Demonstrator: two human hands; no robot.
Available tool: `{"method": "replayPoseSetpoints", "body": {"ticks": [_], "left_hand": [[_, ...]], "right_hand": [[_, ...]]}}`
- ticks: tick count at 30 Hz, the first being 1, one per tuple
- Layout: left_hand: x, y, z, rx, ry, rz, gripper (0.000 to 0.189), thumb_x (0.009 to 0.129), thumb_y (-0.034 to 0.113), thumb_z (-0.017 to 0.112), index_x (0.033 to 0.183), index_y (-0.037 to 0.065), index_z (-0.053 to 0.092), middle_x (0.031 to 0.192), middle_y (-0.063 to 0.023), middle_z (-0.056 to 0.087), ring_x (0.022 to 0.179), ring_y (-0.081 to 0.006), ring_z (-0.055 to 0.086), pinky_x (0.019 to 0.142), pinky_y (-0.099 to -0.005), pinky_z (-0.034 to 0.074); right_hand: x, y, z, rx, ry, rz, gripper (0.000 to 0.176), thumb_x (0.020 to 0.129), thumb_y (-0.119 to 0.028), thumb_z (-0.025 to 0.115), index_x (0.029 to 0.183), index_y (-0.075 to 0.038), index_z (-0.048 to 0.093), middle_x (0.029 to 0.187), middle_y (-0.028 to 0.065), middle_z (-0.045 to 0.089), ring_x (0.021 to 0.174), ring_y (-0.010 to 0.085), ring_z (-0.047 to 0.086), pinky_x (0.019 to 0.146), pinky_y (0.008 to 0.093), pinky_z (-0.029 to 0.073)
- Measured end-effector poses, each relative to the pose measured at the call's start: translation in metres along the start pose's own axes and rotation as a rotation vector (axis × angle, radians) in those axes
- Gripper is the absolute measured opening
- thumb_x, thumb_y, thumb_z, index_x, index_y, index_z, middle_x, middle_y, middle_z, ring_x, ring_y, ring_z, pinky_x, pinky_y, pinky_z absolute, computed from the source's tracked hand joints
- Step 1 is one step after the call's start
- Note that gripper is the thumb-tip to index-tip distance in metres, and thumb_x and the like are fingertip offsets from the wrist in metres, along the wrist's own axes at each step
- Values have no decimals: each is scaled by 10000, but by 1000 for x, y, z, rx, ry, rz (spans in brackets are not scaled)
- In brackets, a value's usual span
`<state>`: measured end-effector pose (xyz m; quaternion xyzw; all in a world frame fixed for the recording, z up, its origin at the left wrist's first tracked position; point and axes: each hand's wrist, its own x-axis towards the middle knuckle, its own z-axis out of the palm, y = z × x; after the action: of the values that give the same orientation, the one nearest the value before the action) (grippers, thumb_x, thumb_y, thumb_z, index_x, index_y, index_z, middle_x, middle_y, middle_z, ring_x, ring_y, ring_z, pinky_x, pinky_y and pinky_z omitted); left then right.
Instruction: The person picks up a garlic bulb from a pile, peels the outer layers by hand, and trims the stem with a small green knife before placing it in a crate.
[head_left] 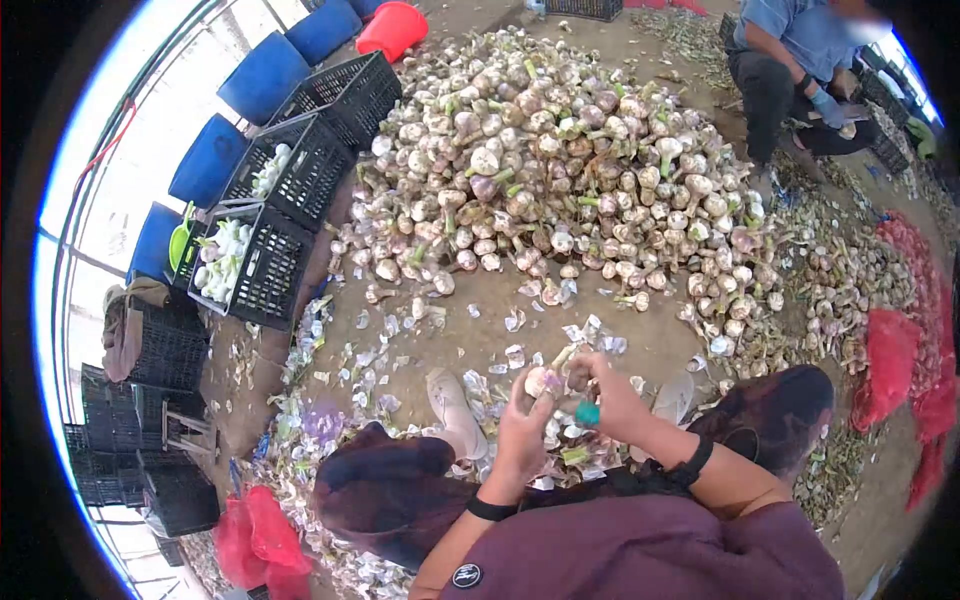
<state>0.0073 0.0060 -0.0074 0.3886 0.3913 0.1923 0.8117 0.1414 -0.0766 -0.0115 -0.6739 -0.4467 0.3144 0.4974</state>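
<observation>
Between my hands, above my knees, is a garlic bulb (541, 382) with its stem pointing up and to the right. My left hand (520, 428) wraps its fingers and thumb around the bulb from the left and below. Against the bulb's stem side, my right hand (617, 402) has its fingers curled in and pressed together. A green band or wrap (588, 413) shows at the right hand's thumb side. Beneath both hands, loose garlic skins (575, 455) lie scattered between my shoes.
A large heap of garlic bulbs (560, 170) spreads in front of me. Black crates (268, 270) at left hold pale peeled bulbs (225, 262). Blue barrels (208, 160) and a red bucket (393, 30) stand behind. Red mesh bags (888, 365) lie right; another person (800, 70) crouches far right.
</observation>
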Motion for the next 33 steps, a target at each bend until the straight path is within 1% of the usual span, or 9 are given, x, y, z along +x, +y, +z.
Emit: {"method": "replayPoseSetpoints", "body": {"ticks": [3,6,7,16,22,25,28,31,33], "left_hand": [[-9,5,7,94,-56,243,538,751,14,620,1226,-2,369,1177,-97,445,1101,-173,456,924,-297,393],[-10,-3,-3,343,-76,433,559,720,-44,631,1217,3,378,1172,-96,450,1105,-179,455,953,-301,372],[-14,-2,-2,302,-64,475,567,696,-98,628,1198,7,389,1165,-95,454,1106,-177,457,965,-303,363],[-33,13,-4,207,-68,429,533,698,-91,588,1181,14,390,1132,-90,477,1065,-175,483,917,-307,407],[-32,10,-8,159,-124,427,510,734,-101,579,1195,10,394,1096,-88,487,1071,-186,490,879,-289,444],[-37,18,-5,-88,-79,99,444,814,-15,548,1225,10,381,1079,-100,511,1056,-199,506,862,-280,445],[-30,11,-14,-113,-162,56,391,893,112,499,1246,8,369,1088,-124,525,1034,-225,527,862,-306,442],[-33,20,-5,-522,-258,-171,393,921,207,476,1240,6,369,1091,-134,522,993,-230,538,861,-341,438],[-29,16,-9,-521,-286,-223,389,929,252,456,1236,27,376,1076,-123,524,962,-231,540,852,-355,440]], "right_hand": [[-1,-6,1,342,44,251,375,812,-280,651,1004,9,510,843,76,582,734,110,533,623,276,442],[7,-32,1,421,-119,526,322,804,-274,661,897,14,550,765,60,596,664,103,521,586,272,432],[8,-25,9,266,-56,465,296,806,-264,658,846,15,569,714,53,597,641,90,510,566,270,428],[3,-49,9,315,-88,413,294,817,-287,642,849,-9,551,619,26,535,577,83,468,507,270,385],[-2,-45,0,215,-147,270,262,849,-271,595,890,-21,531,658,34,540,581,95,469,515,276,379],[-4,-37,-1,208,-138,118,238,852,-235,580,927,-16,522,695,76,554,616,137,489,572,299,406],[-2,-38,-6,87,-74,40,215,843,-196,576,939,-10,527,726,121,561,649,195,500,633,318,423],[0,-56,-18,-30,-135,-66,221,847,-162,566,993,1,533,830,105,592,738,162,550,689,308,443],[1,-55,-17,-2,-134,26,201,841,-154,564,976,-7,549,874,120,588,781,170,553,712,317,438]]}}
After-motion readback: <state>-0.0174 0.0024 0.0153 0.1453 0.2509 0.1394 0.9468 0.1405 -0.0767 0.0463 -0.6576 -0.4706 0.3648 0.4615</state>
